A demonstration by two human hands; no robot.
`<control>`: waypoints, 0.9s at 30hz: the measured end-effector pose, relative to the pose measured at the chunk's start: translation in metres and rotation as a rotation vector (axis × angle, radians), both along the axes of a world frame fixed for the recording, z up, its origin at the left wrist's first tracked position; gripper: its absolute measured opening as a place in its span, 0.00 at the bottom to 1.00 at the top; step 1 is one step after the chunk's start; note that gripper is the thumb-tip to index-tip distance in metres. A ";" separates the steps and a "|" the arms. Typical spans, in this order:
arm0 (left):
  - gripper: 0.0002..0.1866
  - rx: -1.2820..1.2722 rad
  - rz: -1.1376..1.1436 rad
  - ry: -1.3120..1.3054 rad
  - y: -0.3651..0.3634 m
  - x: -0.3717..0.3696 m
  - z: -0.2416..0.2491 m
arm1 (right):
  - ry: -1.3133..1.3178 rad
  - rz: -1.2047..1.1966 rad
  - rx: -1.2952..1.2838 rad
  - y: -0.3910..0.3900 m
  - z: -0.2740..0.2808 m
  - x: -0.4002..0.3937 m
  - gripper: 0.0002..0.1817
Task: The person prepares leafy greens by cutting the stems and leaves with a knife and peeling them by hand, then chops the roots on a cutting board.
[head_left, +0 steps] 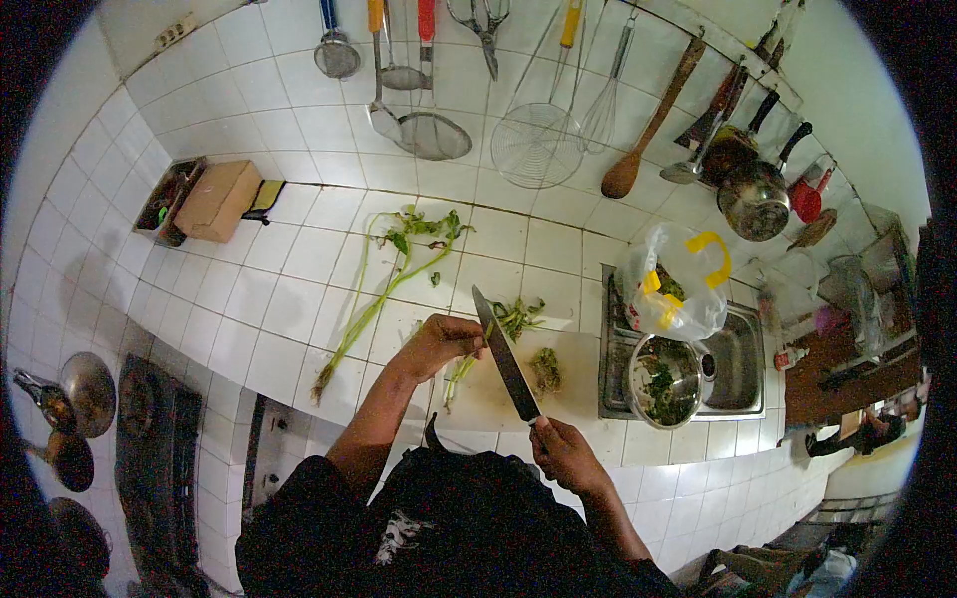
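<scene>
1. The right hand grips the handle of a kitchen knife, fingers wrapped around it, presumably for firm control of the blade.
2. The left hand has its fingers bunched close to the blade and seems to pinch a thin green stem, probably to steady it (the exact contact is too small to tell).
3. Leafy greens lie just past the blade at the far side of the cutting board, whose pale surface likely shields the tiled counter.
4. A chopped heap sits right of the knife, perhaps to stay clear of the cutting spot.
5. The knife's long axis runs diagonally: tip away from the body and leftward, handle near and rightward.
6. Uncut stalks on the counter slant likewise diagonally, roots near-left, leaves far-right.
</scene>
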State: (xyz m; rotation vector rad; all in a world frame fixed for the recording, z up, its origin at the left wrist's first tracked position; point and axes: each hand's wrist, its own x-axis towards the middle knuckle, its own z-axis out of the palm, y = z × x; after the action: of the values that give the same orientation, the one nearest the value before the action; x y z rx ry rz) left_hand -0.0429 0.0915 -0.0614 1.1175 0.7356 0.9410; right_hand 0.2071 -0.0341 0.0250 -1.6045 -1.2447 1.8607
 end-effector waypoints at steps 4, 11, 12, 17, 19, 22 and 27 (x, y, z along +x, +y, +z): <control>0.05 -0.103 0.057 -0.091 0.003 -0.002 -0.002 | -0.027 0.019 -0.031 0.000 0.000 0.002 0.23; 0.04 -0.023 -0.078 0.169 -0.004 0.015 0.008 | 0.002 0.020 0.017 0.010 0.002 0.000 0.24; 0.04 -0.099 0.003 0.121 -0.006 0.019 0.016 | 0.018 0.019 0.017 0.012 -0.001 0.001 0.24; 0.07 -0.108 0.151 -0.119 0.005 0.019 0.005 | -0.049 0.058 0.103 0.009 -0.019 0.002 0.25; 0.09 -0.067 0.155 -0.044 0.002 0.021 0.006 | 0.012 0.025 0.079 0.007 -0.024 0.004 0.25; 0.10 -0.084 0.158 0.026 -0.002 0.024 0.006 | 0.006 0.019 0.059 0.014 -0.014 0.004 0.24; 0.11 -0.017 0.141 -0.009 0.001 0.022 0.003 | 0.125 -0.021 -0.010 0.020 -0.001 0.004 0.24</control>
State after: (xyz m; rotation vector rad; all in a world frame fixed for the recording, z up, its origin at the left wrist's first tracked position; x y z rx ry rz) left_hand -0.0210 0.0924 -0.0581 1.0557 0.8222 1.0561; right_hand 0.2109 -0.0146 0.0242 -1.4760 -1.1621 1.9254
